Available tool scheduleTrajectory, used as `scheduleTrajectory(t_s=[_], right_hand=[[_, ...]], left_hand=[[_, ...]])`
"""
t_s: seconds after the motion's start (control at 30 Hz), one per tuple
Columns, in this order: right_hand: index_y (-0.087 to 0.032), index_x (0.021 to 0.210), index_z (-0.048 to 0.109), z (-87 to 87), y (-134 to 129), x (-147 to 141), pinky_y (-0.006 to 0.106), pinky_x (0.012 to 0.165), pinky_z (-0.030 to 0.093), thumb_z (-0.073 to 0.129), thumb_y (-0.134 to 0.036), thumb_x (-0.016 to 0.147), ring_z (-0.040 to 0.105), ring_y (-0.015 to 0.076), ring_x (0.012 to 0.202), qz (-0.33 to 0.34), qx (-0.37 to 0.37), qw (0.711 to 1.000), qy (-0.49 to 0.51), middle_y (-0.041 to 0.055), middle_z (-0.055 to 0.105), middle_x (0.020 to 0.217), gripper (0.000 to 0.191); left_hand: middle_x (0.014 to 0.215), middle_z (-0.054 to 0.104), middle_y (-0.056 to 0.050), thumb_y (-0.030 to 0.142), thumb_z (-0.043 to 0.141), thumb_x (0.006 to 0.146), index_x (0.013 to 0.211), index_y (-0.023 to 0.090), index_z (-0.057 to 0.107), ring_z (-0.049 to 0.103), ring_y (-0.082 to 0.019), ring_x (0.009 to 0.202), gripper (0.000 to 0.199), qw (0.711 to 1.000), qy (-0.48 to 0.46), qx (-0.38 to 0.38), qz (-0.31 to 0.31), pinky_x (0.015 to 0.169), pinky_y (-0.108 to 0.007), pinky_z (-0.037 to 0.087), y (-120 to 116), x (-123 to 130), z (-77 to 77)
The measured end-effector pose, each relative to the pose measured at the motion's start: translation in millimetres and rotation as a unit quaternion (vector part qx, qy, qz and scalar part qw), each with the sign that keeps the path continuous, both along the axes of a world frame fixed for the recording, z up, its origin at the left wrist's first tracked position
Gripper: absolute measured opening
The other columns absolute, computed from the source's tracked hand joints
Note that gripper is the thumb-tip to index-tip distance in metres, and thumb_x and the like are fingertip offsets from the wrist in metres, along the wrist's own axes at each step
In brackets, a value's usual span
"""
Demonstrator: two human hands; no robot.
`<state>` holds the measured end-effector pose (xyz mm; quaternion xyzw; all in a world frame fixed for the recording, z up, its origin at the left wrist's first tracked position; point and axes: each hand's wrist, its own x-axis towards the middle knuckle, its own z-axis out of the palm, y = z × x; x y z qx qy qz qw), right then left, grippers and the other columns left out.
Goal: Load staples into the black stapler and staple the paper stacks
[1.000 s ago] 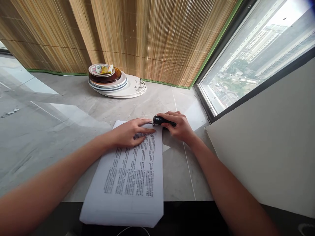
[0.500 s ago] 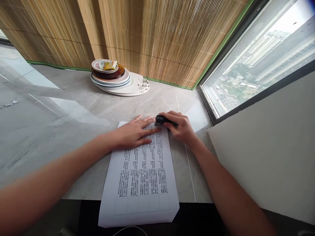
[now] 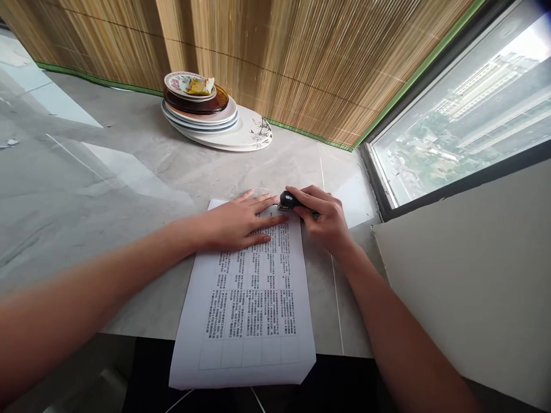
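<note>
Printed sheets of paper [image 3: 245, 315] lie on the grey marbled countertop [image 3: 138, 195], their near end sticking out past its front edge. My left hand [image 3: 241, 221] rests flat on the upper part of the sheets, fingers spread and pointing right. In my right hand [image 3: 325, 218] is a black stapler [image 3: 289, 201], gripped with the thumb below and fingers on top. The stapler's front end sits at the far right corner of the sheets, close to my left fingertips. My right fingers cover its rear part.
Behind the sheets stands a stack of plates [image 3: 200, 120] with a small yellow wrapper [image 3: 200, 86] on top. A bamboo blind [image 3: 241, 51] hangs at the back. To the right are a window [image 3: 465, 126] and a white wall [image 3: 469, 275].
The view has shifted slightly, so the plates appear higher. My right hand still holds the stapler at the corner, its fingers more raised and curled. My left hand stays flat on the sheets.
</note>
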<state>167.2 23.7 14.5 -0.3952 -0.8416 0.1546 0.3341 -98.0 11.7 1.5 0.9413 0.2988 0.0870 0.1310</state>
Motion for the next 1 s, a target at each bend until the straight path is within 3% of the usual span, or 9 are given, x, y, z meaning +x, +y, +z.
scheduleTrajectory(t_s=[0.43,1.0], right_hand=[[-0.039,0.142,0.07,0.8,-2.1,-2.1,0.046,0.092,0.045,0.055,-0.019,0.102,0.067,0.0259,0.105,-0.018,0.018,0.998,-0.057,0.0041,0.076,0.116,0.047],[-0.043,0.141,0.07,3.0,-4.7,-6.4,0.047,0.093,0.045,0.054,-0.015,0.1,0.066,0.0262,0.104,-0.03,0.017,0.997,-0.066,0.0031,0.075,0.113,0.052]], left_hand=[[0.173,0.038,-0.008,0.053,0.05,0.107,0.163,0.037,0.044,0.031,-0.034,0.161,0.059,1.0,-0.02,0.014,-0.008,0.132,-0.057,0.019,0.6,0.4,-2.2],[0.175,0.035,-0.007,0.052,0.053,0.106,0.164,0.037,0.043,0.028,-0.034,0.162,0.06,1.0,-0.028,0.003,0.0,0.132,-0.058,0.018,-2.1,1.8,-2.3]])
